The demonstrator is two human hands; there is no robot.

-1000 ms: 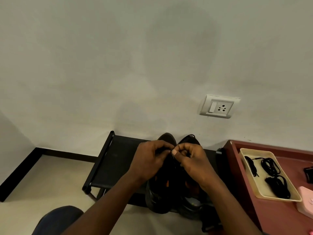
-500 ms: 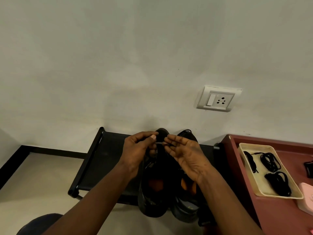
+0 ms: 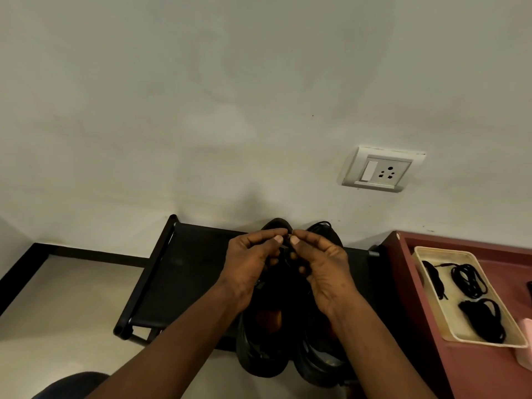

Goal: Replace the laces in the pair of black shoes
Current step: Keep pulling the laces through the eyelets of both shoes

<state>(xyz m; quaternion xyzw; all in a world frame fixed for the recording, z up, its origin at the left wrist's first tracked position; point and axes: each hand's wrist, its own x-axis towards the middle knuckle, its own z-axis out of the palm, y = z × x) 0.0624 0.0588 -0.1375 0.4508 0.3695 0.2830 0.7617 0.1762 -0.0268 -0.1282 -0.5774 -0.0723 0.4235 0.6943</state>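
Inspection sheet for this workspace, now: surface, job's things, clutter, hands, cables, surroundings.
Surface: black rack bears both shoes.
Job's things: left shoe and right shoe side by side; spare laces coiled in cream tray on red table.
Clutter: pink object at table's edge.
Hands: left hand and right hand pinch a dark lace over left shoe's toe.
Cables: nothing seen.
Surroundings: wall socket, nothing plugged in; pale floor.
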